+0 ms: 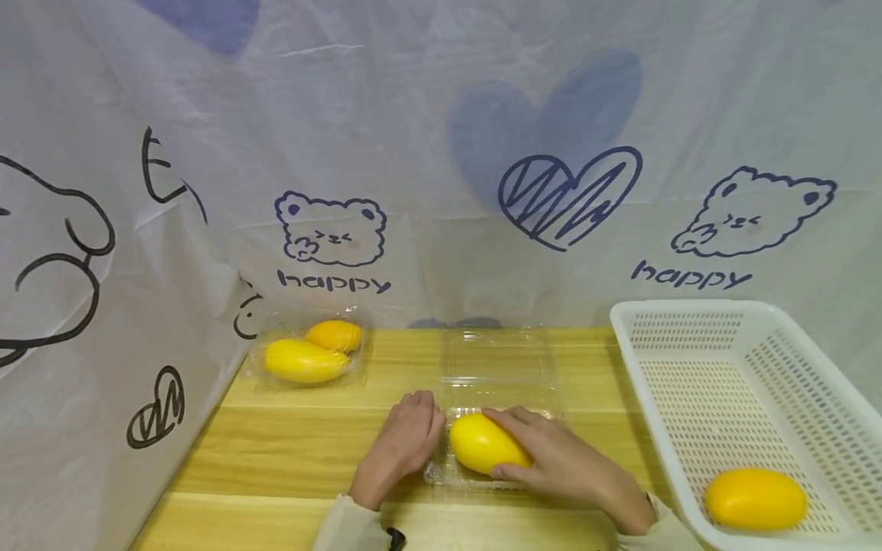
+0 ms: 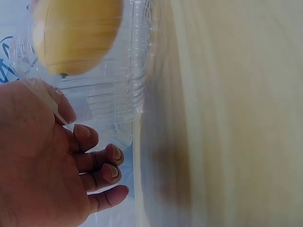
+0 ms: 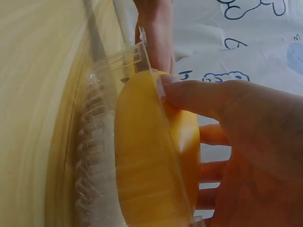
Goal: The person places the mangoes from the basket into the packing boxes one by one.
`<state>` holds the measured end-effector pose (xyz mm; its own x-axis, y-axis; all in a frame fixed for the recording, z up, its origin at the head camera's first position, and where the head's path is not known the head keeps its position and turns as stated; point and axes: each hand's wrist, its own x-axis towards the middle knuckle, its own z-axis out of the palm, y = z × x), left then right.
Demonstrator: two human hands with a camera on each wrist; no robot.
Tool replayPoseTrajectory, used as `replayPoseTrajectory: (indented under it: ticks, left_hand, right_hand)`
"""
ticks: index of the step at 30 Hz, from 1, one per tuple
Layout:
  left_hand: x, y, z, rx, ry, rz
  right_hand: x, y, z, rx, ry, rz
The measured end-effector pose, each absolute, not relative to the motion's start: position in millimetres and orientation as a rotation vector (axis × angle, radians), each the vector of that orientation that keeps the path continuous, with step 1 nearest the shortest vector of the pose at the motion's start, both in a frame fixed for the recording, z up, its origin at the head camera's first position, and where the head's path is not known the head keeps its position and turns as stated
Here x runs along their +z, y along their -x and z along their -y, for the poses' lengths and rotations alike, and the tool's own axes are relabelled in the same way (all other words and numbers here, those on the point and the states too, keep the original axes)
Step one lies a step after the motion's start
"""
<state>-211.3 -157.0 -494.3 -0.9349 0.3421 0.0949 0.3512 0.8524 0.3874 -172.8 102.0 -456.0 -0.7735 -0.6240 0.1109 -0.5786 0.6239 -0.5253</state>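
A clear plastic clamshell box lies open on the wooden table in front of me, its lid folded back toward the curtain. In its base sits a yellow mango, with a small dark tip visible in the left wrist view. My right hand grips this mango from the right, thumb on the near side and fingers over the far side. At the box's left edge, my left hand pinches the plastic rim between the thumb and curled fingers, as the left wrist view shows.
A white perforated basket stands on the right, holding one orange-yellow mango near its front. Back left, another clear box holds a long yellow fruit and an orange-yellow fruit. A printed curtain borders the back and left.
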Motion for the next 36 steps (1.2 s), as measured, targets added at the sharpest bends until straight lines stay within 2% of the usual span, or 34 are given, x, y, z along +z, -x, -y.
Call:
replayPoseTrajectory:
  ticks: [36]
  left_hand:
    - [-496, 211, 154, -0.633, 0.547, 2.975]
  right_hand:
    - [-471, 181, -101, -0.909, 1.055, -2.587]
